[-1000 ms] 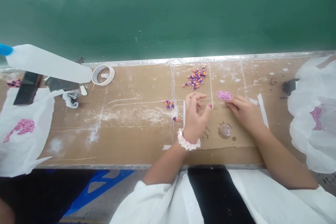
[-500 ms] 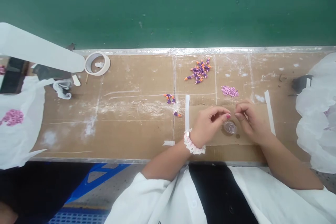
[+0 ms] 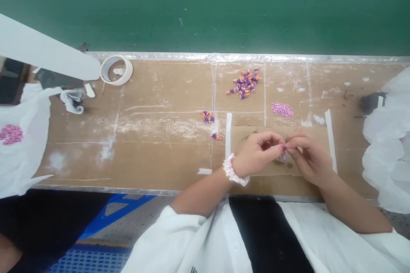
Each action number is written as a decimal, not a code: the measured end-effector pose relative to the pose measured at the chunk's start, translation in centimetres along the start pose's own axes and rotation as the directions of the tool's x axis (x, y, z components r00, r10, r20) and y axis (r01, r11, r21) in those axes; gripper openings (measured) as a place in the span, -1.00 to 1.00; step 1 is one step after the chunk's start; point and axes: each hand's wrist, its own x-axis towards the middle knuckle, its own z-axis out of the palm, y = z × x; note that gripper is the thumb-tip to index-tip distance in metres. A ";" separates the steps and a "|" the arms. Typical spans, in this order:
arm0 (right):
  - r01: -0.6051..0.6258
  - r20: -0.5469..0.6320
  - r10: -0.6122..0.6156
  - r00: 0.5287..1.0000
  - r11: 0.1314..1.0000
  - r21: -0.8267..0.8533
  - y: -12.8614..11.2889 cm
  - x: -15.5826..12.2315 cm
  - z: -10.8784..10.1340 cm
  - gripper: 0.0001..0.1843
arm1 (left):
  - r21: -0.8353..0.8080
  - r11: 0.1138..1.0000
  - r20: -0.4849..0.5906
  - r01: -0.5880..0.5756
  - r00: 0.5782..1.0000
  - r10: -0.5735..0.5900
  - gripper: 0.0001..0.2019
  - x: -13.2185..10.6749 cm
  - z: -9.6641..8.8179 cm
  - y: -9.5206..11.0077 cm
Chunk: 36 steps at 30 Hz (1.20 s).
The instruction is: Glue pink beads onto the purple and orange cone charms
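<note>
The left hand (image 3: 258, 153) and the right hand (image 3: 309, 158) were together, their fingertips (image 3: 282, 148) meeting just above a small clear cup (image 3: 283, 158) that they partly hid. I could not tell whether the fingertips pinched anything. A frilly pink-and-white scrunchie (image 3: 233, 171) circled the left wrist. The cup stood on a cardboard sheet (image 3: 315, 136), which lay between two white tape strips (image 3: 228, 136) on the brown surface (image 3: 160, 155).

Just beyond the right hand lay a small heap of pink beads (image 3: 282, 109). Farther up sat a cluster of purple-and-orange cone-shaped pieces (image 3: 245, 84), with a smaller group (image 3: 206, 116) and a lone pair (image 3: 216, 136) to the left of the hands. Toward the far left, a roll of masking tape (image 3: 116, 70) lay near a crumpled white scrap (image 3: 72, 101). White plastic sheets hung at both ends, the left one (image 3: 28, 153) carrying a patch of pink beads (image 3: 11, 134). A dark scrap (image 3: 371, 102) sat beside the right sheet (image 3: 386, 149). A green wall (image 3: 205, 8) rose behind the surface.
</note>
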 end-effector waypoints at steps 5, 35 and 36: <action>0.019 -0.116 -0.022 0.993 0.999 -0.027 0.0 -0.5 0.2 -0.67 | -0.040 0.996 -0.005 -0.082 0.997 0.082 -0.72 -0.1 0.4 0.0; 0.045 -0.025 -0.046 0.999 0.997 -0.057 -0.4 0.1 -0.7 -0.75 | 0.582 0.657 0.072 -0.480 0.834 0.546 -0.86 -0.3 0.8 -1.7; 0.036 -0.010 -0.037 0.999 0.998 -0.053 -0.4 0.2 -0.8 -0.75 | 0.593 0.637 0.087 -0.492 0.826 0.557 -0.86 -0.3 0.7 -1.7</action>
